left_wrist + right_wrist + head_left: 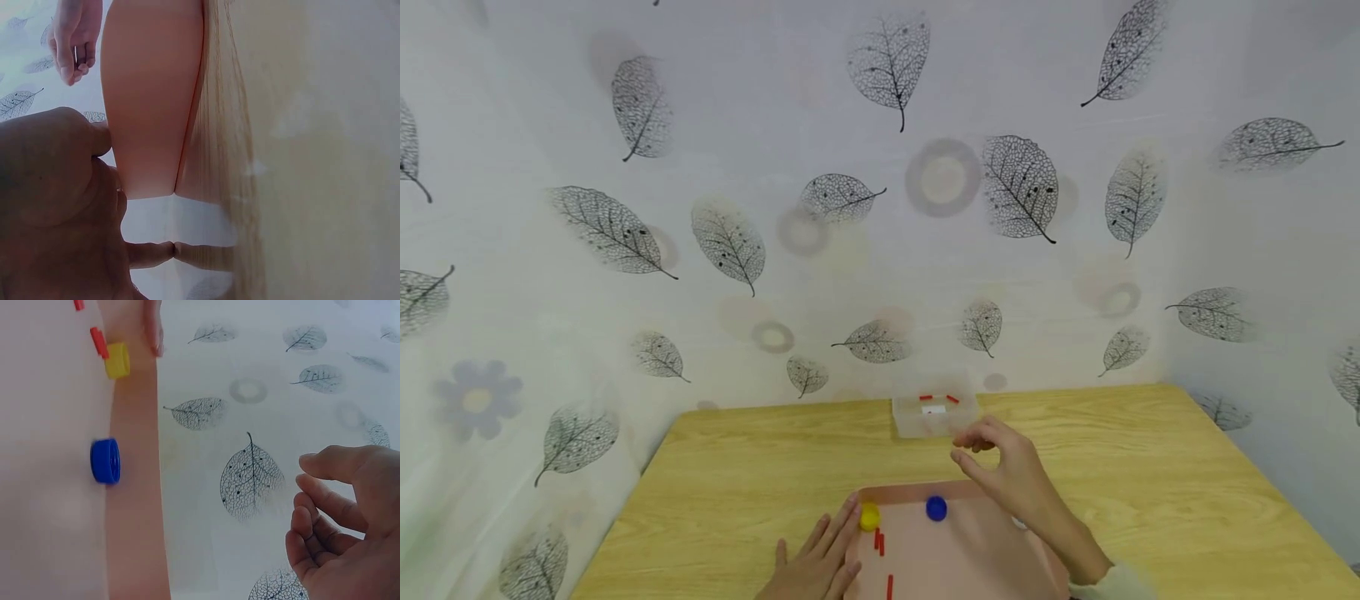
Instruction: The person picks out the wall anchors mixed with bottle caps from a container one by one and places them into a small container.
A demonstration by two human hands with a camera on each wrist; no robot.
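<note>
My left hand [820,558] rests with extended fingers along the left rim of a pink tray [962,558]; its fingertips are beside a yellow bottle cap [869,517]. My right hand [1011,471] is raised over the tray's far right side. Its fingers are loosely bent, the thumb near the index fingertip, and the right wrist view shows nothing between them. A blue bottle cap [105,461] sits near the tray's far wall. Red sticks [890,586] lie in the tray's left part. A whitish thing [1019,523] is partly hidden by the right forearm.
Behind the tray, a translucent plastic box [917,427] stands at the back of the wooden table [737,467], with red sticks [952,399] and a white patch inside. A leaf-patterned sheet [805,275] hangs behind and beside the table.
</note>
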